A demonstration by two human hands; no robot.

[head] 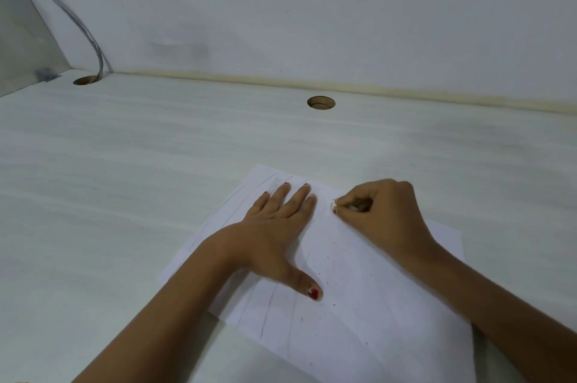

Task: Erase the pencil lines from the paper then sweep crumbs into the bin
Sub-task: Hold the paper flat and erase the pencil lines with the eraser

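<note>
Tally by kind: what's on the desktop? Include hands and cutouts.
Paper sheet: 1
Eraser: 1
Hands: 2 (left hand, right hand)
Round desk cutouts: 2
Total: 6
Pencil lines and crumbs on the sheet were too fine to count.

Left hand [274,226] lies flat, fingers straight. Right hand [379,214] is curled tight, pinching a small eraser [332,204].

White paper [359,304] w/ grey pencil lines [268,314], dark crumbs [331,276]; desk [156,179] — pale woodgrain; nails [313,293] red.
</note>
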